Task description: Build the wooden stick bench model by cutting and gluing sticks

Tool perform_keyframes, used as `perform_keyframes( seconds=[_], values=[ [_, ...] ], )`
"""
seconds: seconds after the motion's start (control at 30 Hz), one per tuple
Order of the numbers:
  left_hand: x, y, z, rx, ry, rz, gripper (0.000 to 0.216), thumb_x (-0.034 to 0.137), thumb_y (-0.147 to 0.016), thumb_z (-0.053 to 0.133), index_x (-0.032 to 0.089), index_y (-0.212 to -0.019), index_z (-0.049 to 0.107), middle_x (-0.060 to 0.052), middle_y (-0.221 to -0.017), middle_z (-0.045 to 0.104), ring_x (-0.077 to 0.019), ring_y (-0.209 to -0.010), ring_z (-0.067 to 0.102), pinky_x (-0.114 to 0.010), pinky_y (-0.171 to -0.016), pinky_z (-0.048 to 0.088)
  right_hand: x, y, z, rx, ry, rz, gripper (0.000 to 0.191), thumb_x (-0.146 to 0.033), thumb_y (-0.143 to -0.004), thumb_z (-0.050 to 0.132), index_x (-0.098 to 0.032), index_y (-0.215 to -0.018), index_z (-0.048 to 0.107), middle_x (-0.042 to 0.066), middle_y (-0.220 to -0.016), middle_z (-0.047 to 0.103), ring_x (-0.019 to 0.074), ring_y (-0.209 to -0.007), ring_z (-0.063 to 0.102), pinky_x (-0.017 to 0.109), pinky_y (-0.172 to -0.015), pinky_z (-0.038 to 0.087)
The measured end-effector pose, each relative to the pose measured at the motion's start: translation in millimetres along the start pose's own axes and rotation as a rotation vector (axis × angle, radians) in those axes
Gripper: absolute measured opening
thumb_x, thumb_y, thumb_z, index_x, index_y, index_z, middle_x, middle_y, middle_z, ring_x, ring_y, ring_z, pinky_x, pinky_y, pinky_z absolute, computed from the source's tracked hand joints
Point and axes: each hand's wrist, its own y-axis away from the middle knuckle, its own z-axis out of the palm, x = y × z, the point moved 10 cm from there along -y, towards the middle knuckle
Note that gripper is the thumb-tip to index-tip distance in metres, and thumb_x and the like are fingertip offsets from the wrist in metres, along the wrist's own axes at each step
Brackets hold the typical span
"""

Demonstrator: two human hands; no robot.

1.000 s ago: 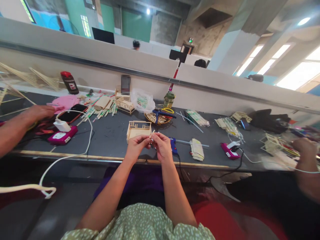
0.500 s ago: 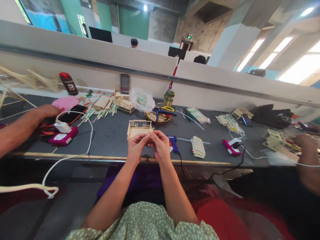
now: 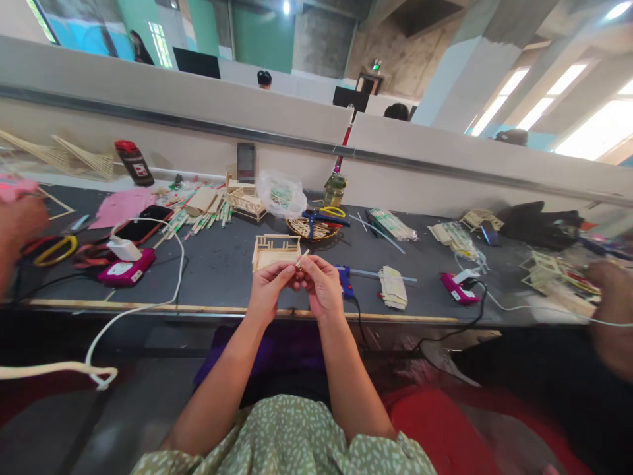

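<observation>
My left hand (image 3: 267, 289) and my right hand (image 3: 322, 285) meet just above the table's near edge, both pinched on one thin wooden stick (image 3: 301, 258) that pokes up between the fingertips. Right behind them on the dark table (image 3: 208, 264) stands a small stick-built frame model (image 3: 275, 250). A blue glue gun (image 3: 345, 280) lies just right of my right hand, its cable running off the edge.
A woven dish with blue and yellow scissors (image 3: 316, 224), a plastic bag (image 3: 281, 195), stick bundles (image 3: 202, 208) and a folded cloth (image 3: 393, 287) lie about. Magenta chargers (image 3: 126, 270) (image 3: 457, 289) trail white cables. Other people's hands work at far left (image 3: 17, 227) and far right (image 3: 610, 290).
My hands stay joined on the stick, barely shifted. The hand at far left has pulled back from the pink sheet and phone toward the frame's left edge.
</observation>
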Motion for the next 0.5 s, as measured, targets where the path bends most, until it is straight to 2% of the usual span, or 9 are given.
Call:
perform_keyframes(
  seconds=[0.17, 0.33, 0.5],
  values=[
    [0, -3, -2, 0.034, -0.061, 0.013, 0.02, 0.032, -0.072, 0.078, 0.014, -0.078, 0.073, -0.003, -0.066, 0.069, -0.0109, -0.054, 0.06, -0.023, -0.054, 0.048, -4, -1, -5, 0.035, 0.066, -0.097, 0.021, -0.034, -0.067, 0.079, -0.016, -0.073, 0.068, -0.004, -0.059, 0.059, 0.0056, -0.048, 0.042, 0.02, -0.044, 0.033],
    [0, -4, -9, 0.066, -0.163, 0.021, 0.021, 0.034, -0.072, 0.078, 0.013, -0.075, 0.073, -0.002, -0.066, 0.068, -0.0099, -0.053, 0.058, -0.023, -0.055, 0.048, -14, -1, -17, 0.107, 0.202, -0.232, 0.023, -0.037, -0.071, 0.076, -0.016, -0.08, 0.071, -0.002, -0.066, 0.063, 0.0067, -0.051, 0.045, 0.021, -0.048, 0.034],
    [-2, -6, -10, 0.033, -0.217, 0.01, 0.026, 0.037, -0.071, 0.078, 0.013, -0.079, 0.074, -0.002, -0.067, 0.068, -0.0097, -0.053, 0.057, -0.022, -0.055, 0.048, -21, 0, -11, 0.048, 0.4, -0.298, 0.023, -0.039, -0.076, 0.072, -0.018, -0.087, 0.073, 0.001, -0.074, 0.066, 0.0115, -0.062, 0.054, 0.024, -0.056, 0.042]
  ],
)
